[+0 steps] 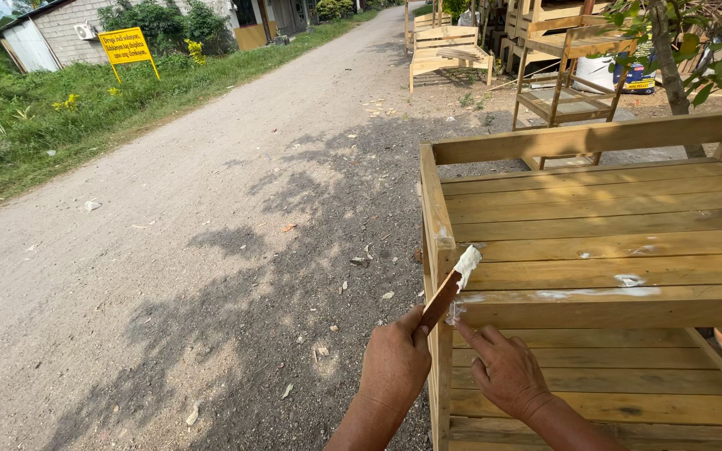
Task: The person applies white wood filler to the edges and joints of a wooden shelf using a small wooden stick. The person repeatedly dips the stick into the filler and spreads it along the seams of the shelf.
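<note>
In the head view, your left hand [394,363], at lower centre of the frame, is closed around the brown handle of a flat wooden spatula [453,288], gripped low so the white-putty-loaded tip reaches the corner joint of the slatted wooden bench frame [595,209]. Its long axis runs diagonally, tip pointing to the upper right. Your right hand [507,372] is mostly open, its forefinger extended and pressing putty into the front rail [612,307], apparently to smooth it.

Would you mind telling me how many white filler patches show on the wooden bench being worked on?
3: a long smear along the front rail, a small dab just above it, and a tiny spot further up. More may hide behind the hands.
</note>
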`<state>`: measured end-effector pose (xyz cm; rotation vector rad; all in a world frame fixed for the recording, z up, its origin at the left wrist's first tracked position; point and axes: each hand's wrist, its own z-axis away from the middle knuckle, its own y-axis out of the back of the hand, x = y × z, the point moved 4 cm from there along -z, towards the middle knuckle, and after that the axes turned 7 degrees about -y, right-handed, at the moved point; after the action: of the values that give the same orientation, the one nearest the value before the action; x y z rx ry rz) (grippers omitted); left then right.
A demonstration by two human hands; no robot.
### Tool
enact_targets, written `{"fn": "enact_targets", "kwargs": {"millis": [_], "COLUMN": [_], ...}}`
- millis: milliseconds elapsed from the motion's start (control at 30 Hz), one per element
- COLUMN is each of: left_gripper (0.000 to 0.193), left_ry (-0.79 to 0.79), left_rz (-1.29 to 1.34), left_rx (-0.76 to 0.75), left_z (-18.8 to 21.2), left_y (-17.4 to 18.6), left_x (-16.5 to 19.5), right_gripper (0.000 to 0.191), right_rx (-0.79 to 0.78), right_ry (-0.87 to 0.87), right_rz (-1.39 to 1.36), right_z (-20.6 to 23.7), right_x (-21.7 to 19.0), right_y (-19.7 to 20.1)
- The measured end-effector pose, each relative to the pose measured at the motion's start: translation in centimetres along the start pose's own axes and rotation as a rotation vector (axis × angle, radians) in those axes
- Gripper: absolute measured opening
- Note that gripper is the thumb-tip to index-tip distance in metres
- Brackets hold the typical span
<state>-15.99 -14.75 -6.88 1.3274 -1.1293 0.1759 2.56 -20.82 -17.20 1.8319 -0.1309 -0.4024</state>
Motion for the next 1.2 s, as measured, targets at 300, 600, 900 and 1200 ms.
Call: {"fn": "enact_targets", "kwargs": {"millis": [300,600,900,1200], "left_gripper": [0.036,0.037,0.037,0.036], "left_ry": [-0.014,0.011,0.035,0.029], "left_rz": [-0.005,0.002,0.018,0.010], "left_rx": [-0.012,-0.029,-0.041,-0.028], "left_z": [0.4,0.2,0.2,0.0], "left_y": [0.1,0.2,0.4,0.3], "left_x": [0.3,0.3,0.5,0.6], "right_gripper": [0.092,0.097,0.091,0.090], "right_rx": [-0.296,-0.081,-0.202,-0.135], "right_ry": [0.026,0.123,0.046,0.125], "right_rz": [0.421,0.268,0.387,0.349], "right_z": [-0.4,-0.2,-0.2,0.1], "right_x": [-0.9,-1.0,-0.7,-0.4], "right_y": [-1.6,-1.9,-1.6,-2.0]}}
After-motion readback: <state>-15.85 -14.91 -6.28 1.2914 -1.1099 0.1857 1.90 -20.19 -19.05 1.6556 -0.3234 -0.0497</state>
